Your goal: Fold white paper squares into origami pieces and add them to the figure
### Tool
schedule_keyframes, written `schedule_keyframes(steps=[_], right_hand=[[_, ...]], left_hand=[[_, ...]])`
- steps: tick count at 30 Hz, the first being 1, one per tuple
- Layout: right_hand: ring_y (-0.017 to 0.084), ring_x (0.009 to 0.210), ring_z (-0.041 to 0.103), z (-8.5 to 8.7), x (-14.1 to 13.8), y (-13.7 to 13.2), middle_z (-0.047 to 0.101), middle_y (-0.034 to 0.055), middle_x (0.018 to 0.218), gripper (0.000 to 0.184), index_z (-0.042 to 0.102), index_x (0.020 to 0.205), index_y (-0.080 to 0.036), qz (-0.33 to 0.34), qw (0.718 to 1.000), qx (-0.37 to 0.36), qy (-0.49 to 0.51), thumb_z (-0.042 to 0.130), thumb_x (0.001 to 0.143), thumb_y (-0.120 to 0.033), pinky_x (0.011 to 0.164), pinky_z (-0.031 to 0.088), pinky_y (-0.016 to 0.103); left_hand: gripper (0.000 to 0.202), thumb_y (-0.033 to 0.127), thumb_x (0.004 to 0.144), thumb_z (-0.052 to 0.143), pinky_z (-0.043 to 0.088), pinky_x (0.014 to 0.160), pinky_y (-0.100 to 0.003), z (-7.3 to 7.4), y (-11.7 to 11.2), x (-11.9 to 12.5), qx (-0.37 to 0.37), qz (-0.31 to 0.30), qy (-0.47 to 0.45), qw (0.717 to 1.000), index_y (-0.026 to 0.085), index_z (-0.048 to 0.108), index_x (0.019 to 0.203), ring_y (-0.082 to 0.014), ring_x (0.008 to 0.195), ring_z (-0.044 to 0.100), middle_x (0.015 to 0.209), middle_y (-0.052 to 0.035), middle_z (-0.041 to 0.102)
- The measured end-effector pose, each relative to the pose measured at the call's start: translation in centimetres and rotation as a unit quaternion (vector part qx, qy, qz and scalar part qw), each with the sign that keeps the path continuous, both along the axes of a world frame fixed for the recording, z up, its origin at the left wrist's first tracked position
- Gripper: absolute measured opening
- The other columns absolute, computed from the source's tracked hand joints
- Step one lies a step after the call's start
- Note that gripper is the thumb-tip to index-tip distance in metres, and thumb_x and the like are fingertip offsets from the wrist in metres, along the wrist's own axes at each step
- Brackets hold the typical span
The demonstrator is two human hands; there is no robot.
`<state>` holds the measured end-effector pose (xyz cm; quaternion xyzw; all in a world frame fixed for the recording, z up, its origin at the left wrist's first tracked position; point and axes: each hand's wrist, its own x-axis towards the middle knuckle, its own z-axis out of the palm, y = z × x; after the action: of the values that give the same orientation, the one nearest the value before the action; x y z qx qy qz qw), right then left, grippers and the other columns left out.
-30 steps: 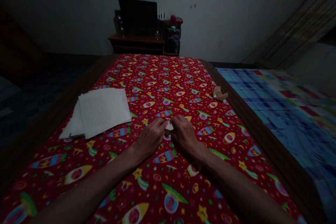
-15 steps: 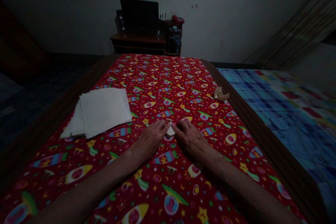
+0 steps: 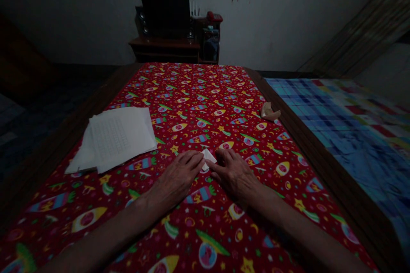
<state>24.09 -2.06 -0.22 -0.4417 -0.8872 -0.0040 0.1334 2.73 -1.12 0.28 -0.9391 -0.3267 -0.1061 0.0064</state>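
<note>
Red cloth (image 3: 188, 94) printed with rockets, stars and moons covers the worktop (image 3: 297, 153) in front of me, and a dark wooden edge runs along each side. My forearms reach in from 7 and 5 o'clock. My left hand (image 3: 176, 177) and my right hand (image 3: 233, 177) lie palm down near the middle of the cloth, with a narrow gap between them.

In that gap, at 12 o'clock from my wrists, a small folded white paper (image 3: 208, 158) lies on the cloth. My left fingers (image 3: 192, 158) stretch toward it, their tips at its left edge. My right fingers (image 3: 224, 155) are spread, and the index fingertip sits just below its right corner. Neither hand is closed around the paper; my fingers stay open and low, though I cannot tell how hard they press.

At 10 o'clock, a loose stack of white paper sheets (image 3: 118, 136) lies on the cloth, its top sheet printed with a faint grid of small marks. At 1 o'clock, a crumpled tan paper (image 3: 269, 112) sits near the right edge. Beyond that edge at 3 o'clock spreads a blue plaid blanket (image 3: 352, 136). Far off at 12 o'clock, a low wooden stand (image 3: 163, 49) carries a dark screen (image 3: 165, 8), a speaker (image 3: 140, 19) and a small red object (image 3: 214, 17).
</note>
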Motion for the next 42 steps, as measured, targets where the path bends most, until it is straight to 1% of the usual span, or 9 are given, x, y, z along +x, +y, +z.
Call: schedule_keyframes(steps=[4,8,15,19,23,29,34,38,42], right_hand=[[0.026,0.103,0.043,0.2,0.3,-0.2,0.048,0.0125,0.119,0.033,0.055,0.122,-0.029,0.018,1.000,-0.002,0.008,0.048,0.090,-0.031,0.081,0.045,0.041],[0.025,0.109,0.043,0.7,0.8,-0.1,0.048,0.0115,0.122,0.031,0.057,0.121,-0.030,0.038,0.999,-0.006,0.018,0.047,0.091,-0.032,0.084,0.045,0.041],[0.020,0.097,0.048,-0.2,0.9,0.4,0.052,0.0089,0.116,0.024,0.063,0.110,-0.031,0.028,0.998,-0.015,0.058,0.050,0.091,-0.029,0.079,0.044,0.036],[0.020,0.098,0.048,-0.9,0.6,0.3,0.051,0.0086,0.116,0.025,0.062,0.112,-0.030,0.004,0.996,-0.004,0.084,0.048,0.091,-0.028,0.080,0.044,0.036],[0.023,0.099,0.045,0.1,-0.1,0.0,0.051,0.0115,0.114,0.035,0.050,0.127,-0.026,-0.027,0.999,-0.016,0.028,0.043,0.093,-0.029,0.082,0.043,0.038],[0.023,0.092,0.044,0.9,-1.0,0.8,0.052,0.0107,0.104,0.032,0.053,0.121,-0.022,-0.073,0.997,-0.022,-0.001,0.041,0.094,-0.036,0.075,0.043,0.036],[0.022,0.088,0.044,0.6,-1.1,0.5,0.052,0.0100,0.099,0.030,0.055,0.119,-0.024,-0.067,0.998,-0.007,-0.003,0.043,0.093,-0.033,0.073,0.042,0.035],[0.023,0.093,0.044,0.4,-1.1,-0.3,0.051,0.0116,0.109,0.030,0.055,0.121,-0.027,-0.045,0.999,0.009,0.004,0.045,0.093,-0.033,0.077,0.042,0.037],[0.021,0.093,0.045,-0.2,-1.0,-0.3,0.051,0.0095,0.105,0.022,0.062,0.107,-0.026,-0.042,0.997,0.006,0.062,0.046,0.092,-0.031,0.075,0.042,0.034]], left_hand=[[0.046,0.003,0.084,0.041,0.039,0.103,-0.043,-0.2,0.0,-0.7,-0.026,-0.029,-0.027,0.999,0.015,0.045,0.129,-0.0243,0.124,0.038,0.132,-0.0096,0.049],[0.047,0.004,0.084,0.042,0.037,0.104,-0.050,0.1,0.0,-1.3,-0.047,-0.043,-0.044,0.997,0.018,0.046,0.128,-0.0247,0.123,0.041,0.131,-0.0095,0.050],[0.043,0.014,0.082,0.052,0.031,0.105,-0.056,1.4,-0.3,-1.0,-0.050,-0.029,-0.008,0.998,0.027,0.052,0.123,-0.0280,0.122,0.043,0.132,-0.0078,0.050],[0.035,0.012,0.088,0.044,0.029,0.110,-0.049,0.9,-0.1,-0.8,-0.055,-0.057,-0.048,0.996,0.024,0.055,0.119,-0.0208,0.119,0.048,0.123,-0.0060,0.057],[0.043,0.012,0.090,0.041,0.030,0.111,-0.039,-0.1,0.0,-0.8,-0.078,-0.077,-0.080,0.991,0.019,0.043,0.132,-0.0165,0.126,0.042,0.133,-0.0059,0.051],[0.045,0.012,0.088,0.045,0.036,0.108,-0.039,-0.2,0.0,-0.8,-0.099,-0.085,-0.094,0.987,0.020,0.043,0.133,-0.0172,0.124,0.046,0.134,-0.0049,0.052],[0.034,0.014,0.089,0.045,0.049,0.092,-0.035,-0.5,1.2,-0.5,-0.083,-0.011,-0.205,0.975,0.021,0.054,0.121,-0.0175,0.107,0.057,0.117,-0.0067,0.062],[0.030,0.022,0.088,0.053,0.047,0.091,-0.039,-0.9,2.0,-0.1,-0.072,0.003,-0.184,0.980,0.021,0.056,0.118,-0.0215,0.108,0.052,0.118,-0.0089,0.057],[0.015,0.028,0.089,0.051,0.049,0.081,-0.032,-0.8,2.6,0.4,-0.112,0.052,-0.224,0.967,0.018,0.061,0.094,-0.0175,0.092,0.056,0.099,-0.0056,0.060]])
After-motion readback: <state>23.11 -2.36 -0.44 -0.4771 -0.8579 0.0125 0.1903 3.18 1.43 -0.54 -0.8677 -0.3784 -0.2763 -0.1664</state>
